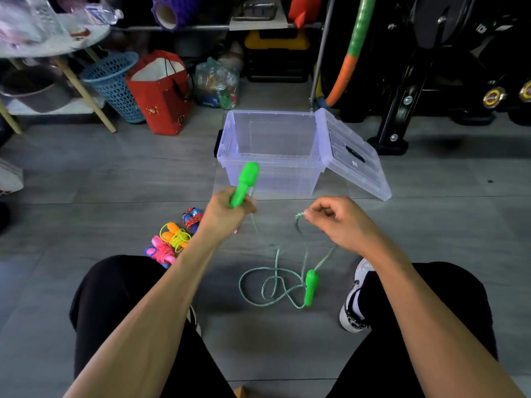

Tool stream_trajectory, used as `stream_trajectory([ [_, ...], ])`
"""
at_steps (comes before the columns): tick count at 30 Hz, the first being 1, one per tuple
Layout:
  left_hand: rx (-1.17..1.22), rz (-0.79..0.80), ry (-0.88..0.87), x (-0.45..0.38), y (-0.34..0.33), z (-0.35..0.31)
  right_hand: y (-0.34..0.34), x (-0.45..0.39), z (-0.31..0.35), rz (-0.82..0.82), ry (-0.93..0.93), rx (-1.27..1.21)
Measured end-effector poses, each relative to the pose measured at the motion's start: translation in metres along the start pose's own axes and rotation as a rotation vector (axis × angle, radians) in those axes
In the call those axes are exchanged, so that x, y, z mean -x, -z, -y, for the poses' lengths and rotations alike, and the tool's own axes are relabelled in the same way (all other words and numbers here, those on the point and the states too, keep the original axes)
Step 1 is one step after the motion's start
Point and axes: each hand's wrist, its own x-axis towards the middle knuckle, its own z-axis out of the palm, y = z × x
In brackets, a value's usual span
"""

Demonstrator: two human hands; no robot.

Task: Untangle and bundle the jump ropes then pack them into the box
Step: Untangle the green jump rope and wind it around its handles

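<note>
Head view.

Left hand (pixel 228 209): fingers curled round the lower end of a green handle (pixel 245 183), which points up and away toward the box; its long axis tilts slightly right.

Right hand (pixel 334 218): thumb and fingertips pinch a bend of the green-and-white cord (pixel 275 275) just left of the knuckles; the other fingers are curled in.

Cord: falls from both hands to the floor between the knees, where it lies in loose overlapping loops. Second green handle (pixel 311 287): flat on the floor, long axis roughly toward and away from the person, below the right hand and nearer to it than to the left.

Box (pixel 227 145): clear plastic, open, nothing seen inside, straight ahead beyond both hands. Lid (pixel 353 152) leans against its right side.

Other ropes: three wrapped bundles on the floor beside the left forearm: blue-and-red bundle (pixel 192 219), orange-and-yellow bundle (pixel 173 235), pink bundle (pixel 161 251).

Judgement: untangling of the last rope is under way; the floor loops lie down and toward the person from both hands, so the coming gather likely runs toward the fallen handle, right hand leading.
</note>
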Motion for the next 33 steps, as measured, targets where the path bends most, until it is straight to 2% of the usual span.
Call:
stream_trajectory([
  [3, -0.040, 0.239, -0.133, 0.023, -0.022, -0.010, -0.007, 0.000, 0.003, 0.044, 0.005, -0.013],
  [5, -0.059, 0.309, -0.197, 0.030, -0.035, -0.012, -0.014, -0.001, 0.006, 0.070, 0.023, -0.032],
  [8, -0.060, 0.170, -0.162, 0.018, -0.034, -0.005, -0.017, -0.002, 0.007, 0.070, 0.019, -0.038],
  [12, -0.019, -0.195, 0.164, -0.006, -0.008, 0.010, -0.009, -0.003, 0.007, 0.034, -0.030, -0.078],
  [14, -0.073, -0.279, 0.269, -0.011, 0.001, 0.017, -0.003, -0.003, 0.006, 0.007, -0.049, -0.107],
  [16, -0.184, -0.227, 0.236, -0.007, -0.002, 0.018, -0.001, -0.003, 0.002, -0.006, -0.032, -0.053],
  [18, -0.220, -0.120, 0.106, 0.003, -0.014, 0.014, -0.004, -0.004, 0.000, 0.010, -0.022, -0.021],
  [21, -0.131, 0.142, -0.114, 0.021, -0.035, 0.000, -0.013, -0.005, 0.002, 0.044, 0.007, 0.040],
  [23, -0.127, 0.226, -0.204, 0.028, -0.042, -0.004, -0.019, -0.006, 0.006, 0.055, 0.032, 0.040],
  [25, -0.151, 0.171, -0.223, 0.026, -0.040, -0.003, -0.021, -0.008, 0.005, 0.054, 0.028, 0.037],
  [29, -0.013, 0.003, -0.088, 0.014, -0.026, -0.003, -0.022, -0.009, 0.001, 0.090, 0.010, 0.169],
  [33, 0.003, -0.024, -0.077, 0.014, -0.022, -0.004, -0.016, -0.007, -0.005, 0.107, 0.017, 0.359],
])
